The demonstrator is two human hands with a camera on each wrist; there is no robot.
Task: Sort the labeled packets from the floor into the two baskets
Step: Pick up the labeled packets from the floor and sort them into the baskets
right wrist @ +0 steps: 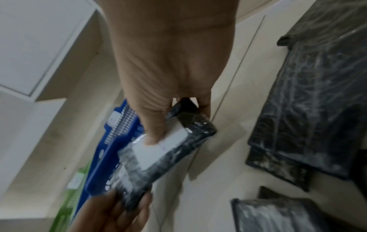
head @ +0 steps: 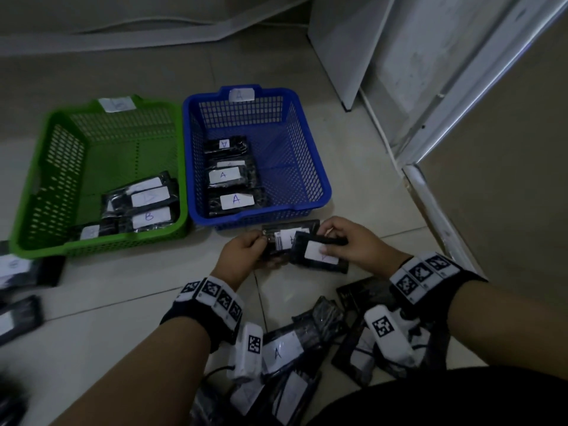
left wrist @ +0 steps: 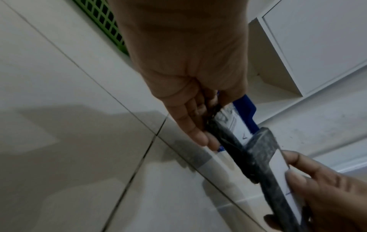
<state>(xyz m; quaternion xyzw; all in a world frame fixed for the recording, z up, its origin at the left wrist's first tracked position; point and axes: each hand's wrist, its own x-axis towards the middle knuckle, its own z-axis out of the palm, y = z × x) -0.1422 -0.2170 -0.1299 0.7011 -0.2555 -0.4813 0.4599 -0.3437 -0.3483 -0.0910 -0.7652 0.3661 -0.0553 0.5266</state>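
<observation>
A green basket [head: 33, 192] tagged B and a blue basket [head: 313, 167] tagged A stand side by side on the floor, each with several black packets bearing white labels. Just in front of the blue basket, my left hand [head: 261, 241] pinches one black packet [head: 289, 235] by its left end. My right hand [head: 325, 244] grips a second black packet [head: 319, 256] that overlaps the first, with the thumb on its white label. In the left wrist view, the left hand's packet [left wrist: 224, 139] meets the right hand's packet [left wrist: 276, 169]. The letters on both labels are blurred.
A pile of loose black packets [head: 285, 355] lies on the tiles near my lap; the right wrist view shows more packets [right wrist: 309, 94]. More packets [head: 21, 272] lie left of the green basket. A white cabinet [head: 368, 56] and a door frame [head: 436, 192] stand on the right.
</observation>
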